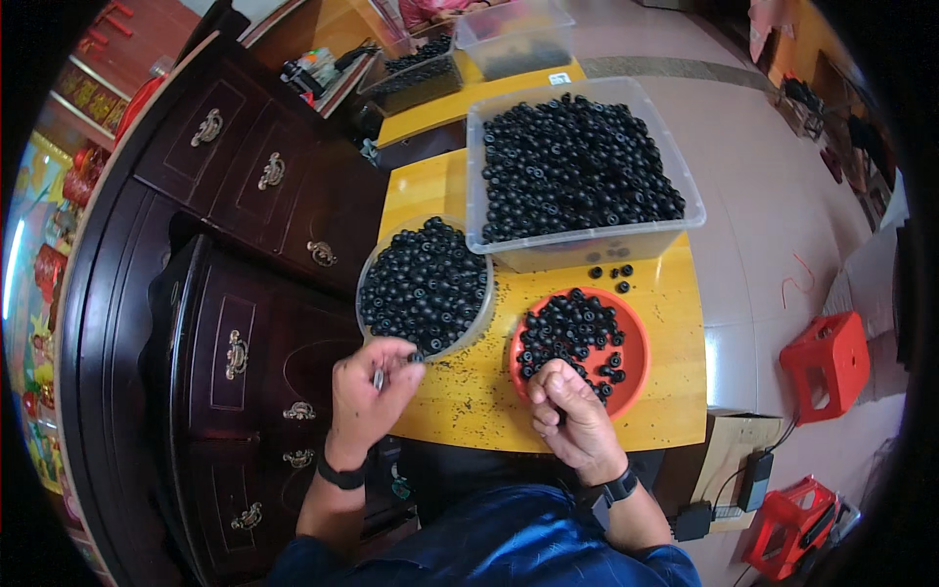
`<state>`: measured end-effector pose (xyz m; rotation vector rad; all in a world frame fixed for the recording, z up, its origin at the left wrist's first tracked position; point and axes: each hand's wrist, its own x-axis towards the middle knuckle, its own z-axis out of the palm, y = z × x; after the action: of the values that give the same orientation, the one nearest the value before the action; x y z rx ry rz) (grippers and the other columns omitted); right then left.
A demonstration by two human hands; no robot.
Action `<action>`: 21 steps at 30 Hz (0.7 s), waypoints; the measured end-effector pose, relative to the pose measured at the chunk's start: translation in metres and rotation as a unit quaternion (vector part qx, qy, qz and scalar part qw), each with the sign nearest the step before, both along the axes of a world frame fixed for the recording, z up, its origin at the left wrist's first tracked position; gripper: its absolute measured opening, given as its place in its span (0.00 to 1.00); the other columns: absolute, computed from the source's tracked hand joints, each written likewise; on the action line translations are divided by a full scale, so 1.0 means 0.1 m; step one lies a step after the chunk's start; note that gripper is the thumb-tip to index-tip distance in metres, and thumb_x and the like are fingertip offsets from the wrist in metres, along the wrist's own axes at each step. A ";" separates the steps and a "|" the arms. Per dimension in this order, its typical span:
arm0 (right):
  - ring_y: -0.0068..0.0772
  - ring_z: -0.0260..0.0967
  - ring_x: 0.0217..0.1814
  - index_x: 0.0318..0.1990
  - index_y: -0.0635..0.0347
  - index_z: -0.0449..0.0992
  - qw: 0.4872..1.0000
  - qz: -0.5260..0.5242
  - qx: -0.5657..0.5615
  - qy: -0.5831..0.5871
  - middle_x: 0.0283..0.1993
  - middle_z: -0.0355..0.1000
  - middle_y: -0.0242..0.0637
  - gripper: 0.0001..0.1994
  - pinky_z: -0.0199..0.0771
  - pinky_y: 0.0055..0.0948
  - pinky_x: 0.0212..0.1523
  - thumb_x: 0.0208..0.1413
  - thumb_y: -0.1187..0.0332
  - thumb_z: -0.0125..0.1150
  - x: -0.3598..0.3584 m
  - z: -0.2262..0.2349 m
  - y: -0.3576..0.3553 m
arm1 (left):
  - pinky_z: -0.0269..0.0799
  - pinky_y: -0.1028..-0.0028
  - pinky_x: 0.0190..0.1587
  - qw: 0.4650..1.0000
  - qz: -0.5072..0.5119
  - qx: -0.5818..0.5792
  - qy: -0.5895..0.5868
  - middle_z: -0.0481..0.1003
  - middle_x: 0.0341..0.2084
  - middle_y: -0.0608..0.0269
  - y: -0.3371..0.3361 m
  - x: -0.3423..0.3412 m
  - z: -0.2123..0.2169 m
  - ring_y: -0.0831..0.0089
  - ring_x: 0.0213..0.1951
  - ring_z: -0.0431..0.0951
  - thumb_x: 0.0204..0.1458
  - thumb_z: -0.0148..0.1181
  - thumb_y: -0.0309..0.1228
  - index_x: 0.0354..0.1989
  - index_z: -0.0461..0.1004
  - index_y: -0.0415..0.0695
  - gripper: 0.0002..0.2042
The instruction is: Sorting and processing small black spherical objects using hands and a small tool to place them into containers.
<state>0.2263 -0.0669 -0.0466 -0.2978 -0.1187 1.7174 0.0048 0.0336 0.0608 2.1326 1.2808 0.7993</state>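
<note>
Beyond our fingers (401, 357) we see matt black beads (425, 284) in a clear plastic bowl (481, 318), a glossy orange plastic dish (634, 367), and a smooth varnished wooden table (675, 303).

Yellow wooden table (675, 391) w/ clear bin (587, 245), round tub (364, 284), orange bowl (636, 367), loose beads (611, 274), prob. crumbs.

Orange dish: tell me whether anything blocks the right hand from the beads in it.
Nothing visible does. The right hand rests at the near rim of the orange dish, fingertips already among its black beads.
</note>
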 end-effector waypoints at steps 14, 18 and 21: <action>0.37 0.72 0.58 0.50 0.57 0.72 0.997 -0.054 -0.060 -0.005 0.56 0.73 0.42 0.14 0.74 0.35 0.58 0.67 0.57 0.52 -0.39 0.14 0.21 | 0.70 0.78 0.28 0.993 -0.052 -0.108 -0.018 0.77 0.22 0.65 -0.13 -0.28 -0.10 0.82 0.23 0.74 0.51 0.66 0.26 0.44 0.78 0.41 0.12; 0.42 0.68 0.63 0.51 0.58 0.72 0.998 -0.009 -0.058 0.001 0.59 0.71 0.46 0.17 0.69 0.41 0.63 0.68 0.54 0.49 -0.62 0.11 0.29 | 0.74 0.74 0.29 0.983 -0.094 -0.154 -0.043 0.78 0.22 0.62 -0.43 -0.19 -0.22 0.72 0.24 0.79 0.49 0.69 0.29 0.44 0.78 0.45 0.14; 0.46 0.64 0.66 0.54 0.60 0.71 0.997 0.047 -0.037 0.056 0.62 0.69 0.50 0.22 0.65 0.48 0.65 0.70 0.51 0.43 -0.73 0.05 0.32 | 0.72 0.76 0.31 0.988 -0.100 -0.103 -0.052 0.77 0.23 0.65 -0.54 -0.09 -0.30 0.78 0.25 0.77 0.49 0.68 0.24 0.45 0.77 0.41 0.14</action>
<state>0.1532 -0.0351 -0.0412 -0.2535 0.0136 1.8299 -0.0044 -0.0204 0.0305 1.9895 1.0282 0.6543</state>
